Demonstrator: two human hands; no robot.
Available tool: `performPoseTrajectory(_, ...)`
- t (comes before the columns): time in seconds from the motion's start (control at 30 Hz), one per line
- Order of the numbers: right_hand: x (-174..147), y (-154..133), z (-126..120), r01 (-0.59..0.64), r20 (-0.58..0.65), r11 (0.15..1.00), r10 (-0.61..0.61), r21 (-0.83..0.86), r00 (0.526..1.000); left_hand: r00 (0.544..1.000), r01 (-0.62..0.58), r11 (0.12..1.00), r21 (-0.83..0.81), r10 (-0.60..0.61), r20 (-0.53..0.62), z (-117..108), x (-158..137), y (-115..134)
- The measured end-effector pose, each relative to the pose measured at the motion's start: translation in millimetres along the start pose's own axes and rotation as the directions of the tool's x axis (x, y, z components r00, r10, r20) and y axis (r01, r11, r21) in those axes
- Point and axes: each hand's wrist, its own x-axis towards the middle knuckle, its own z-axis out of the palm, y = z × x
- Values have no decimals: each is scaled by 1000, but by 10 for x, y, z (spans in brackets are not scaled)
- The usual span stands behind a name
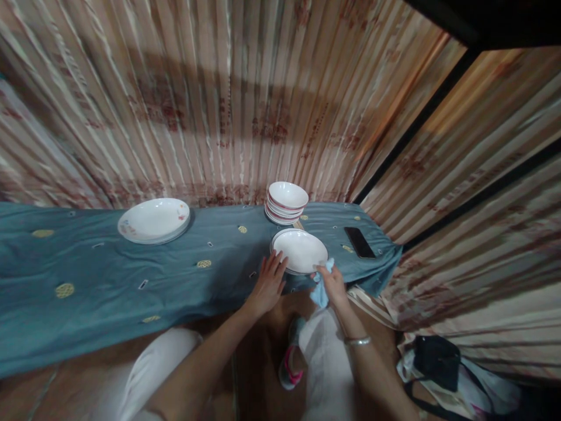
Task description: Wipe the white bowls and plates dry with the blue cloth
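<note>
A white plate (300, 248) lies near the front edge of the cloth-covered table, with at least one more plate rim showing beneath it. My left hand (269, 283) rests at its left front rim, fingers stretched out and apart. At the right front rim, my right hand (332, 282) is closed on a light blue cloth (321, 292), which hangs below the fingers and touches the plate's edge. Just behind the plate stands a stack of white bowls (287, 196) with red bands.
Larger oval plates (155, 219) with a floral pattern are stacked toward the left. A black phone (359, 242) lies at the right on the blue-green tablecloth (228, 245). Pleated curtains (245, 105) hang behind the table. Bags (438, 362) sit on the floor at the lower right.
</note>
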Motion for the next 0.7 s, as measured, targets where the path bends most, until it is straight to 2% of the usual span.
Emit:
performPoseTrajectory(0.27,145,126,-8,65,68,994,-59,-93,996,1000,8,991,136,-11,24,-30,41,-18)
performPoseTrajectory(0.4,84,138,-92,53,-5,994,-54,-98,999,1000,20,990,136,-23,20,-50,25,-7)
performPoseTrajectory(0.57,-105,-19,-167,154,-125,984,-165,-92,978,997,67,996,63,-65,-44,-115,-54,-37)
performPoseTrajectory(0.7,-323,-209,70,284,-52,950,-293,-132,955,971,183,977,-106,-197,-132,-193,-143,-171)
